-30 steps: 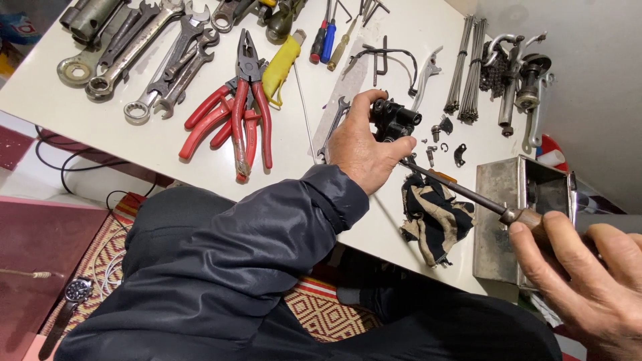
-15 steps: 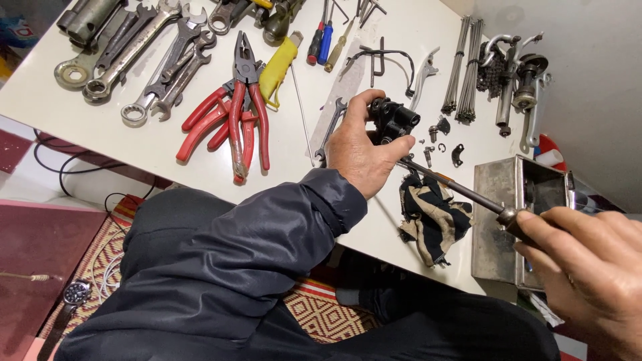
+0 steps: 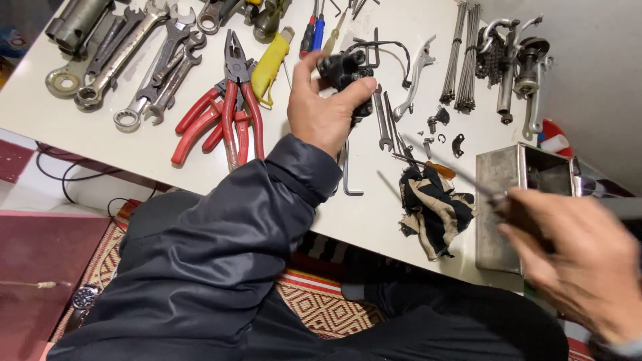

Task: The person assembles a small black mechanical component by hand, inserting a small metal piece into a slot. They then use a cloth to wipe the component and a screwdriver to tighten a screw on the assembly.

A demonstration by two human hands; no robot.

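My left hand [image 3: 324,107] grips a small black metal part [image 3: 344,72] and holds it just above the white table [image 3: 80,137], near the table's middle. My right hand [image 3: 582,261], blurred by motion, is at the lower right and closed on the handle of a long thin screwdriver [image 3: 445,170]. The shaft points up and left toward the black part, its tip well short of it, passing over a crumpled black and tan rag [image 3: 435,207].
Red-handled pliers [image 3: 231,107], several spanners [image 3: 134,60], a yellow-handled tool [image 3: 271,63], screwdrivers, an L-shaped hex key [image 3: 348,170], spokes [image 3: 461,57] and small metal parts lie on the table. An open metal box [image 3: 515,184] stands at the right edge.
My left hand has carried the black part up and away from the screwdriver tip. My right hand has closed on the handle and is pulling the screwdriver back, moving fast.
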